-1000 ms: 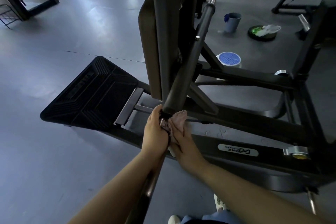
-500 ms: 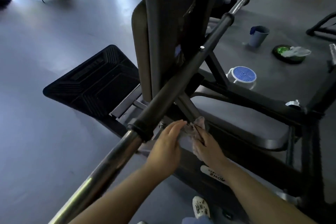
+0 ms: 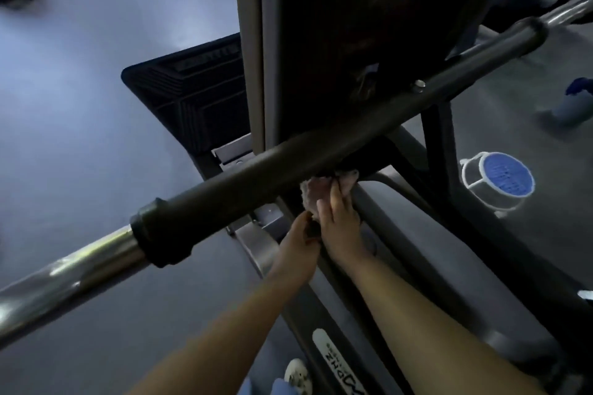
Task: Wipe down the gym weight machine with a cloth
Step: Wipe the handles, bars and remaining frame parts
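At lower centre, a white oval label [image 3: 340, 365] on the dark gym machine frame [image 3: 308, 308] reads "DHZ". At centre, the right hand [image 3: 340, 228] presses a crumpled pinkish cloth [image 3: 321, 192] beneath the black padded bar [image 3: 321, 154]; the left hand [image 3: 296, 248] pinches its lower edge. Open grey floor [image 3: 80, 90] fills the left.

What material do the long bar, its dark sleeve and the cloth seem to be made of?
Bar: probably chromed or polished steel; it is silvery with bright mirror-like highlights.
Sleeve: looks like matte black rubber or foam, though painted metal is possible; it is dull, with a thicker collar at its end.
Cloth: soft pale pinkish fabric, perhaps terry or microfibre; it bunches and folds under the right hand.
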Demonstrator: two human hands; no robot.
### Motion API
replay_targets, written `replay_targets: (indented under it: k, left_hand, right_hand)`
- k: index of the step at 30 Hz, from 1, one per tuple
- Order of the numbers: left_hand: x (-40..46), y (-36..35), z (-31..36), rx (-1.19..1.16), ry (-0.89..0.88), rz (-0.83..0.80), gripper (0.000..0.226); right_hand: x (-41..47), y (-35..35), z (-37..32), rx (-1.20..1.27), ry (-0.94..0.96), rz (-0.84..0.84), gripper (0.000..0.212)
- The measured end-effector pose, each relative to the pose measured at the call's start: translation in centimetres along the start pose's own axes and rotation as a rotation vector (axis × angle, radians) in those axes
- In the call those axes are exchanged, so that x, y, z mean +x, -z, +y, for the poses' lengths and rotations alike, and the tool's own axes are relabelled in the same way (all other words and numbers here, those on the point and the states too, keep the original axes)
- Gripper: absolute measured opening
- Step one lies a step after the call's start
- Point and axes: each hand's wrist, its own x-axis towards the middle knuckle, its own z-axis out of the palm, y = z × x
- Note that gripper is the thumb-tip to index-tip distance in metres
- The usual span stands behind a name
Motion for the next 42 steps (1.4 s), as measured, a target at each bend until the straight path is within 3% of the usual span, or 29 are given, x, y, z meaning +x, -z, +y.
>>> replay_targets:
  k: [3, 7, 9, 13, 18, 20, 22, 26, 30, 33, 35, 38, 42]
  left_hand:
    - [1.2, -0.3, 0.1, -0.168, 0.063, 0.091, 0.038]
    - [3.1, -0.4, 0.5, -0.208, 0.149, 0.141, 0.056]
    - [3.9, -0.4, 0.6, -0.216, 0.182, 0.157, 0.047]
    - [3.8, -0.5, 0.4, -0.085, 0.152, 0.146, 0.021]
    - [2.0, -0.2, 0.0, -0.238, 0.122, 0.085, 0.011]
    - [2.5, -0.1, -0.3, -0.237, 0.119, 0.159, 0.011]
    - [3.7, -0.2, -0.5, -0.233, 0.118, 0.320, 0.011]
    - [6.9, -1.0, 0.1, -0.357, 0.244, 0.554, 0.018]
    - [7.8, -2.6, 0.6, -0.139, 0.339, 0.726, 0.040]
    - [7.6, -4.6, 0.3, -0.409, 0.196, 0.555, 0.016]
    - [7.7, -5.1, 0.5, -0.518, 0.087, 0.468, 0.017]
    - [8.4, -5.3, 0.8, -0.466, 0.017, 0.398, 0.043]
    - [8.8, -6.2, 0.0, -0.388, -0.029, 0.471, 0.060]
  right_hand:
    - [-0.6, 0.3, 0.9, 0.014, 0.021, 0.121, 0.051]
    - [0.0, 1.6, 1.3, 0.113, 0.027, 0.147, 0.070]
    - [0.6, 2.1, 1.6, 0.159, -0.045, 0.137, 0.076]
    - [1.2, 3.0, 2.6, 0.055, -0.095, 0.113, 0.025]
    - [-0.5, 3.5, 2.9, 0.218, -0.145, 0.121, 0.009]
    - [-0.6, 3.8, 2.8, 0.167, -0.133, 0.175, 0.002]
    - [-0.3, 4.0, 2.5, 0.137, -0.100, 0.223, 0.005]
    - [0.3, 3.5, 1.5, 0.245, -0.069, 0.225, 0.042]
    - [-0.2, 3.3, 2.2, 0.065, 0.012, 0.119, 0.043]
    - [-0.2, 3.3, 3.4, -0.138, 0.111, 0.028, 0.045]
    - [-0.2, 3.5, 3.9, -0.229, 0.187, -0.006, 0.047]
    - [0.2, 3.3, 5.0, -0.318, 0.267, -0.012, 0.048]
    - [0.6, 2.9, 6.3, -0.353, 0.206, -0.037, 0.049]
